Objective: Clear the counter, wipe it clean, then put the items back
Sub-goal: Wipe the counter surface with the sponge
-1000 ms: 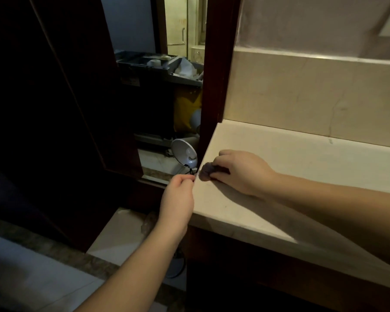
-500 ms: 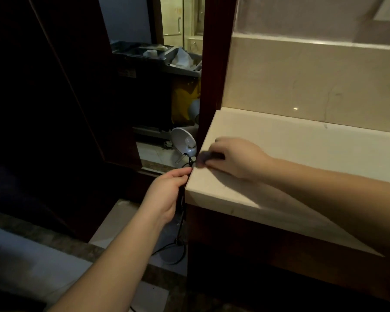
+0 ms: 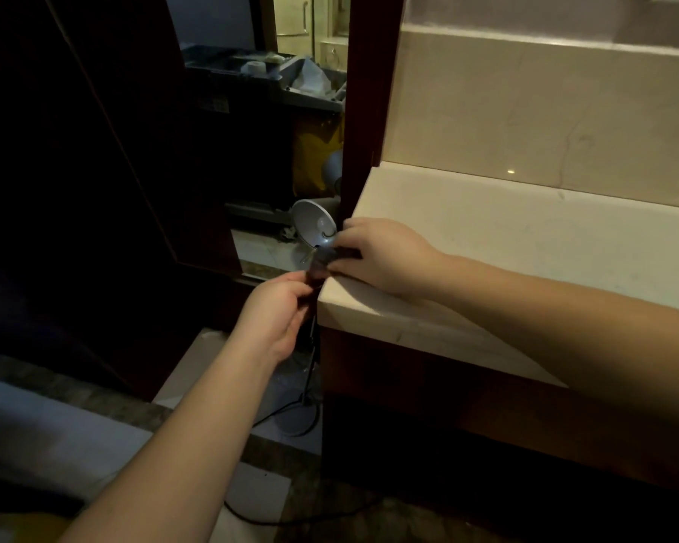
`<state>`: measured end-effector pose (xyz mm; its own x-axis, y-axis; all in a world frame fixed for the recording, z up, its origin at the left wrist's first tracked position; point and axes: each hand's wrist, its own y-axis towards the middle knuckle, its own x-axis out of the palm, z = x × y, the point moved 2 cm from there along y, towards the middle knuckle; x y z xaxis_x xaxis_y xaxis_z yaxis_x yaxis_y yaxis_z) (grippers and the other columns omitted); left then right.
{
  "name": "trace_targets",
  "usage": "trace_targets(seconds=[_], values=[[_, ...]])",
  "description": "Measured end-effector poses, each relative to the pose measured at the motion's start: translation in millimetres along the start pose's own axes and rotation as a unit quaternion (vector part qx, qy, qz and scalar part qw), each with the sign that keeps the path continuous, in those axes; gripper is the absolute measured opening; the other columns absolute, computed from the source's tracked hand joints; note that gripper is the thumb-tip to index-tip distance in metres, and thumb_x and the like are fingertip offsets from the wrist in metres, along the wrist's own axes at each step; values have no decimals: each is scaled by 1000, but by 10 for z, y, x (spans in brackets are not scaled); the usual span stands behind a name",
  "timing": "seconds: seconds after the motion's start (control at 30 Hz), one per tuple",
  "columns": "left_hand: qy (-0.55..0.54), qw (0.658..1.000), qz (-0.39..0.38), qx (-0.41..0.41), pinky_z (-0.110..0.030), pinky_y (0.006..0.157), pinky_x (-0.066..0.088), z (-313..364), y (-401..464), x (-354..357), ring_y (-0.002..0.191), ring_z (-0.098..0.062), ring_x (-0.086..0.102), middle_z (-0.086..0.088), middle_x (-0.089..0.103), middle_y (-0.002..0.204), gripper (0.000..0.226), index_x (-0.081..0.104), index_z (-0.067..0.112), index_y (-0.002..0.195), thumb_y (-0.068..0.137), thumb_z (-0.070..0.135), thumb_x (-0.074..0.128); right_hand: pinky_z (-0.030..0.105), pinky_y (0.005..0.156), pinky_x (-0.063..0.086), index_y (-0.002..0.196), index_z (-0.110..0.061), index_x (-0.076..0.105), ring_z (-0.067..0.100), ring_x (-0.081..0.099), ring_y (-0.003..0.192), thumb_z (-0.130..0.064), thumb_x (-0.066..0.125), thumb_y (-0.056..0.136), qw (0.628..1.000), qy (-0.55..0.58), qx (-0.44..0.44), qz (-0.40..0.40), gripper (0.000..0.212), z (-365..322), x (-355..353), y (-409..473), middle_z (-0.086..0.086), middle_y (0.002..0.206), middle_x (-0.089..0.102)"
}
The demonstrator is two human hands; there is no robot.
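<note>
Pinching dark cloth between both hands' fingers, counter corner.

The scene is dim overall, with a warm yellowish cast. The brightest zone lies from one to three o'clock, where the pale cream stone counter and the beige tiled wall behind it catch soft light. Two small pinpoint glints sit on the wall's lower edge at about three o'clock. From seven through eleven o'clock the frame falls into near-black shadow with little detail. A lit doorway at twelve o'clock glows pale. Straight edges bow at the margins from wide-angle distortion. Fine detail is soft and grainy, especially in the dark areas.
</note>
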<state>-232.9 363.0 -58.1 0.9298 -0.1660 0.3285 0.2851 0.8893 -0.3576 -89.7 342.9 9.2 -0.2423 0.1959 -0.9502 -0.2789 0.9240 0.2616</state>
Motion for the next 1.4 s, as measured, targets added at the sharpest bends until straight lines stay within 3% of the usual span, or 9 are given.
trace_targets(seconds=[0.3, 0.5, 0.67, 0.77, 0.93, 1.1, 1.23, 1.33, 1.4], values=[[13, 1000, -7, 11, -28, 83, 50, 14, -20, 25, 85, -17, 61, -9, 67, 93, 30, 65, -2, 102, 95, -3, 37, 25, 59, 32, 96, -16, 71, 21, 58, 73, -32, 66, 83, 999, 14, -35, -35, 21, 22, -200, -668, -7, 78, 48], [-9, 999, -20, -44, -30, 72, 48, 50, 37, 117, 75, -19, 60, -9, 67, 82, 21, 67, 4, 95, 95, 10, 47, 34, 68, 43, 104, -15, 69, 23, 58, 91, -35, 61, 88, 999, 7, -33, -22, 26, -104, -12, -157, 0, 93, 59], [55, 998, 8, -14, -31, 77, 50, 97, 110, 139, 76, -16, 64, -2, 70, 76, 16, 69, 10, 89, 94, 12, 54, 18, 57, 24, 94, -19, 70, 13, 52, 73, -32, 66, 82, 998, 24, -50, -18, 18, 75, -169, -711, -11, 78, 44], [119, 993, -7, 5, -35, 80, 51, 117, 158, 193, 83, -17, 66, -2, 72, 85, 15, 68, 11, 101, 94, 18, 57, 12, 53, 23, 94, -20, 70, 9, 49, 66, -35, 62, 82, 998, 35, -29, -33, 21, 228, -292, -982, -14, 78, 42], [229, 973, -10, 30, -39, 87, 53, 188, 231, 358, 96, -23, 67, -10, 69, 105, 30, 58, 10, 119, 94, 26, 60, 29, 61, 30, 102, -16, 69, 20, 56, 82, -37, 61, 89, 999, -21, 24, 5, 25, 307, -164, -451, -1, 89, 57], [333, 940, 2, 71, -36, 76, 52, 175, 262, 428, 92, -19, 62, -5, 65, 110, 35, 50, 20, 124, 94, 39, 52, 27, 62, 30, 99, -15, 68, 14, 50, 75, -36, 61, 88, 1000, -5, 6, -3, 25, 320, -175, -507, -5, 85, 52], [417, 901, 36, 115, -24, 58, 35, 111, 265, 439, 86, -10, 53, 2, 56, 114, 38, 46, 23, 132, 99, 41, 43, 17, 53, 27, 89, -22, 67, 2, 39, 67, -47, 54, 82, 996, 47, -38, -59, 29, 262, -296, -984, -16, 78, 41], [437, 888, 44, 136, -21, 58, 34, 117, 258, 448, 84, -7, 51, 2, 55, 119, 38, 46, 23, 132, 99, 42, 42, 22, 55, 34, 93, -31, 64, 10, 49, 71, -49, 54, 84, 999, 33, -9, -35, 22, 445, -284, -717, -13, 80, 45], [447, 883, 45, 137, -22, 57, 34, 120, 243, 449, 78, 0, 48, 4, 55, 115, 38, 47, 23, 131, 99, 42, 42, 30, 65, 38, 102, -23, 66, 22, 56, 86, -42, 58, 89, 998, -14, 54, -9, 24, 689, -226, -332, -5, 89, 52]])
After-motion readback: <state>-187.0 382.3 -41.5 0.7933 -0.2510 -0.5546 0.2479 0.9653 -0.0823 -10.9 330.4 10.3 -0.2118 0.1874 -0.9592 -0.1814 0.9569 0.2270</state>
